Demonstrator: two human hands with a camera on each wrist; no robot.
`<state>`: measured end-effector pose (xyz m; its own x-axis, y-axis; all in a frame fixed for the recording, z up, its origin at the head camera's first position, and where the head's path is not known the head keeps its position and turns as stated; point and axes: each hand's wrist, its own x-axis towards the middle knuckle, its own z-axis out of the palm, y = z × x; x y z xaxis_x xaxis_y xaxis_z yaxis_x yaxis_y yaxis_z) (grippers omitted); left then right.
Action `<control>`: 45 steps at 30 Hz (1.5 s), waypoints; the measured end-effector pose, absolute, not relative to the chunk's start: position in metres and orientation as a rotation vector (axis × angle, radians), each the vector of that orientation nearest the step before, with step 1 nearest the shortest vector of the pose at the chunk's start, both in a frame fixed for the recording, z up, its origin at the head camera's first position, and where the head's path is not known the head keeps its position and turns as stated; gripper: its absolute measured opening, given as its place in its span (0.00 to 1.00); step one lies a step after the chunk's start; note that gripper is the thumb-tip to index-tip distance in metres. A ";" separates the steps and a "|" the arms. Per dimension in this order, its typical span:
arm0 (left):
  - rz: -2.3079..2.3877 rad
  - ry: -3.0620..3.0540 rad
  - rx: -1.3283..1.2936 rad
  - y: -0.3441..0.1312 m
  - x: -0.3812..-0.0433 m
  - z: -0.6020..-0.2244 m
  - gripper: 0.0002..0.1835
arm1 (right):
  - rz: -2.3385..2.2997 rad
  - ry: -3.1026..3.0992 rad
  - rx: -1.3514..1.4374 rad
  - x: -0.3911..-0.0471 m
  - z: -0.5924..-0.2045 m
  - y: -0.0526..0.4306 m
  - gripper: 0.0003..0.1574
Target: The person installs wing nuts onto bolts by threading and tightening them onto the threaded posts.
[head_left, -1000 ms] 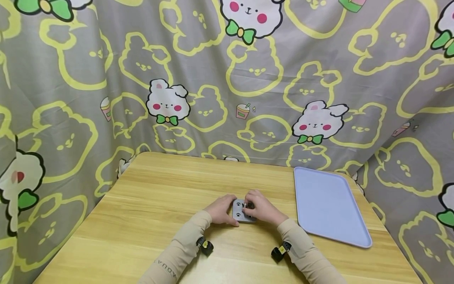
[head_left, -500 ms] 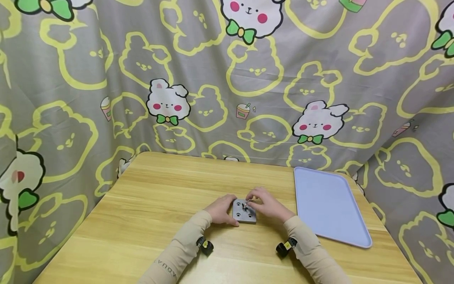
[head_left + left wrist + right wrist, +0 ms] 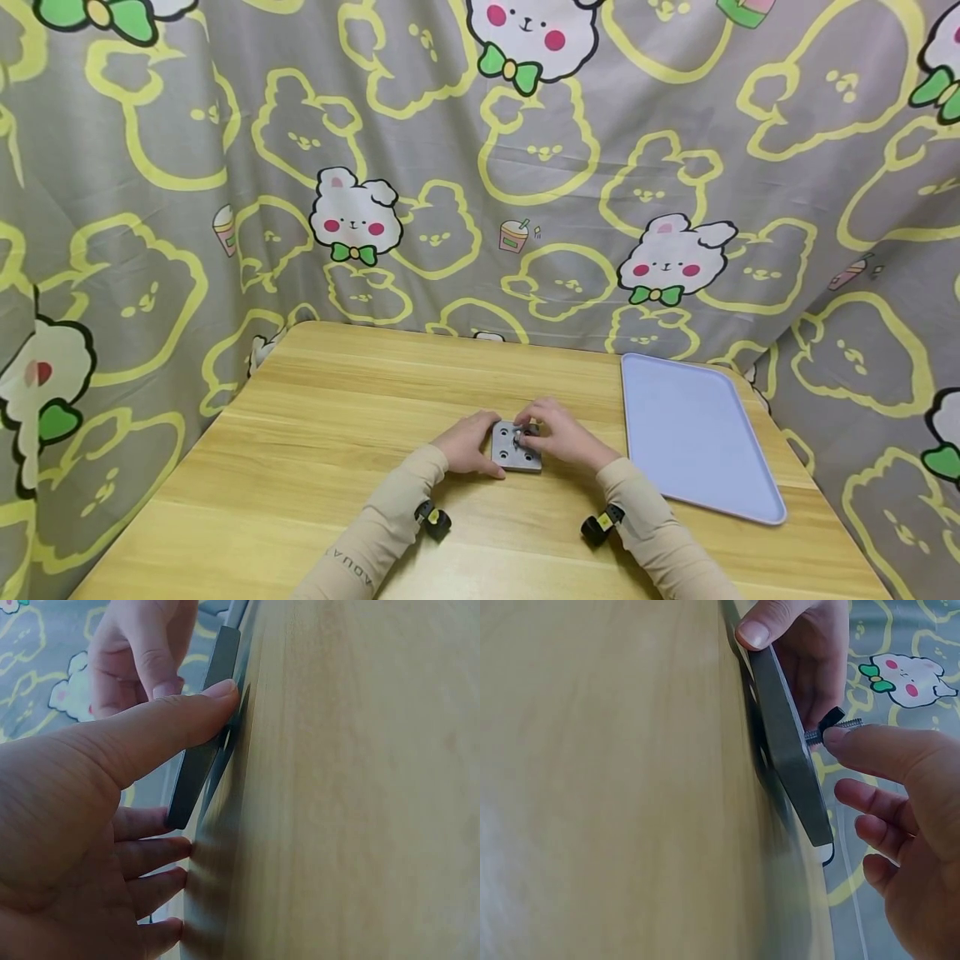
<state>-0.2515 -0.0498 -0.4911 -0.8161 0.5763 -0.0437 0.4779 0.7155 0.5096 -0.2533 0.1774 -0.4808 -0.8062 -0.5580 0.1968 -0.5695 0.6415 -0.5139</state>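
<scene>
A small grey metal plate [image 3: 517, 447] with round holes lies flat on the wooden table [image 3: 315, 450], between the two hands. A short screw [image 3: 831, 727] with a dark head stands out of the plate's top face, right at the tips of the right hand [image 3: 564, 435]. The thumb [image 3: 877, 750] of that hand lies against the screw's threaded shank, and in the head view the fingertips bunch over it, so the hand appears to pinch the screw; the other fingers [image 3: 877, 825] hang loosely curled just beyond the plate's edge, touching nothing.

The left hand [image 3: 467, 443] steadies the plate from the other side. Its thumb [image 3: 161, 731] lies straight along the plate's near edge, and the remaining fingers rest nearly straight on the table beside it, pressing rather than gripping.

The screw's thread still shows above the plate, so it seems only partly seated in its hole. The other holes in the head view look bare, though they are too small to be sure.

Beyond the right hand's fingers, a pale blue tray [image 3: 693, 433] sits on the table. A cartoon-printed cloth [image 3: 480, 167] hangs behind.
</scene>
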 end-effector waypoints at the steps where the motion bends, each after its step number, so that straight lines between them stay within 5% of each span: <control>1: 0.725 2.720 0.845 -0.050 -0.251 -0.491 0.52 | 0.899 -2.831 0.971 -0.253 -0.481 0.177 0.14; 26: 0.732 2.720 0.857 -0.051 -0.250 -0.488 0.53 | 0.881 -2.782 0.980 -0.253 -0.491 0.171 0.03; 45: 0.727 2.722 0.844 -0.050 -0.249 -0.490 0.52 | 0.782 -2.814 0.881 -0.246 -0.486 0.162 0.09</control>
<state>-0.2494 -0.0504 -0.4896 -0.8170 0.5751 -0.0435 0.4767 0.7158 0.5102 -0.2456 0.1620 -0.4862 -0.8293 -0.5085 0.2317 -0.5552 0.7021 -0.4459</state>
